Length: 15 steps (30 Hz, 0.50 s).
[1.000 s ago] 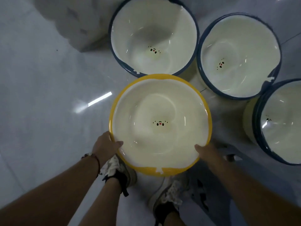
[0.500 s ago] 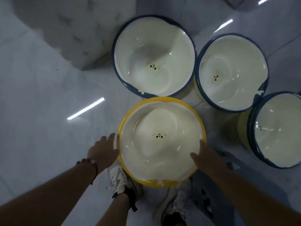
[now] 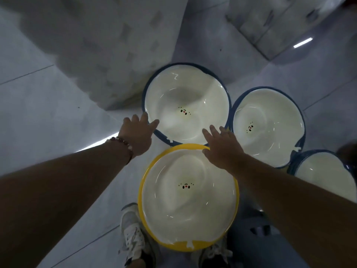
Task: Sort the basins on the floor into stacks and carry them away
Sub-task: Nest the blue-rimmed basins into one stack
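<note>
A yellow-rimmed white basin sits on the floor in front of my feet. Beyond it stands a blue-rimmed white basin. My left hand reaches to that basin's left rim, fingers spread and touching the edge. My right hand stretches over the yellow basin's far rim toward the blue basin's right side, fingers straight. Two more blue-rimmed basins stand to the right, one in the middle and one at the frame edge.
A pale quilted block stands behind the basins at the upper left. A white cabinet is at the upper right. My shoes stand under the yellow basin's near rim. Glossy grey floor tiles stretch to the left.
Both hands let go of the yellow basin, which now rests on the floor, and moved forward to the blue-rimmed basin behind it. The view tilted up.
</note>
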Available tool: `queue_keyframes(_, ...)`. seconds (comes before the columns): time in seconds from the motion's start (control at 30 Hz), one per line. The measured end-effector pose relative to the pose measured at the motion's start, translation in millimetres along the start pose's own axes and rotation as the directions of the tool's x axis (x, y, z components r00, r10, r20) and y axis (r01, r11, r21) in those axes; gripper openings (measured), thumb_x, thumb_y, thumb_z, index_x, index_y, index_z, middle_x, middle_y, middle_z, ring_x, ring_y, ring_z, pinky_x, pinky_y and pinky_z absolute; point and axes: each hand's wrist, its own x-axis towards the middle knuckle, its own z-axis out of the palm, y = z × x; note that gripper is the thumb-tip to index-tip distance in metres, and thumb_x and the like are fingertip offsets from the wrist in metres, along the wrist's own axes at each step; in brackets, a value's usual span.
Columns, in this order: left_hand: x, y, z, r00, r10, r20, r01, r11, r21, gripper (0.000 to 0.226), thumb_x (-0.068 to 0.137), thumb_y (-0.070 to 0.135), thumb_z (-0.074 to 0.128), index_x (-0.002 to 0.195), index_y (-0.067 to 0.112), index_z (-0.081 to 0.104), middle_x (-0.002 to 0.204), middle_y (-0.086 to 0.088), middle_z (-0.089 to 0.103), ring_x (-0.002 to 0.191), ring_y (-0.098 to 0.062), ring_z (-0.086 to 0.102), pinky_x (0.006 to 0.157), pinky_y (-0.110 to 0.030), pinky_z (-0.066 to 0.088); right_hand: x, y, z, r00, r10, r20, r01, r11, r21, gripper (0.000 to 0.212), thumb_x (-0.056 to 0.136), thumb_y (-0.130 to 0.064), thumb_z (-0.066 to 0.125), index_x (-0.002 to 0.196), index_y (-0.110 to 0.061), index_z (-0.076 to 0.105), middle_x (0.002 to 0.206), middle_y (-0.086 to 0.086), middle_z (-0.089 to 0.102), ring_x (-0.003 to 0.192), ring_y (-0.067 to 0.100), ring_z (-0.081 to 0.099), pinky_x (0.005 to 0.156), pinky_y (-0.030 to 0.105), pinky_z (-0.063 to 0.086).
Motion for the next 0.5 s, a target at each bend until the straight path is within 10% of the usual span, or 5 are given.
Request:
queue_keyframes(0.33, 47.6, 27.6, 88.1, 0.953, -0.198, 0.229, 0.264, 0.913, -0.311, 0.072, 0.099, 0.032, 0.045, 0.156, 0.034, 0.001, 0.118, -0.011, 0.056, 0.102, -0.028, 0.06, 0.083, -0.037, 0.046, 68.7, 31.0, 68.8, 0.982, 0.002, 0.191, -0.028, 0.99, 0.135, 0.045, 0.101, -0.025, 0.043, 0.143, -0.011, 0.035, 0.149, 0.018, 0.03, 0.127, 0.04, 0.046, 0.102, 0.045, 0.042)
queue_keyframes(0.4, 55.1, 36.9, 101.4, 0.957, -0.181, 0.229, 0.282, 0.774, -0.567, 0.076, 0.095, 0.022, 0.055, 0.156, 0.031, 0.01, 0.137, -0.011, 0.049, 0.118, -0.031, 0.055, 0.094, -0.038, 0.045, 82.7, 34.1, 73.8, 0.959, 0.127, 0.254, -0.248, 0.812, 0.529, 0.05, 0.098, -0.032, 0.05, 0.141, -0.008, 0.039, 0.141, 0.014, 0.043, 0.125, 0.033, 0.048, 0.102, 0.041, 0.041)
queue_keyframes(0.5, 60.9, 47.3, 107.4, 0.956, -0.262, 0.134, 0.263, 0.551, -0.792, 0.062, 0.09, 0.012, 0.064, 0.147, 0.02, 0.04, 0.146, -0.009, 0.046, 0.13, -0.027, 0.047, 0.106, -0.03, 0.035, 93.3, 38.3, 79.6, 0.847, 0.305, 0.436, -0.507, 0.214, 0.835, 0.042, 0.084, -0.032, 0.068, 0.119, -0.012, 0.057, 0.12, 0.007, 0.06, 0.109, 0.026, 0.059, 0.096, 0.04, 0.051)
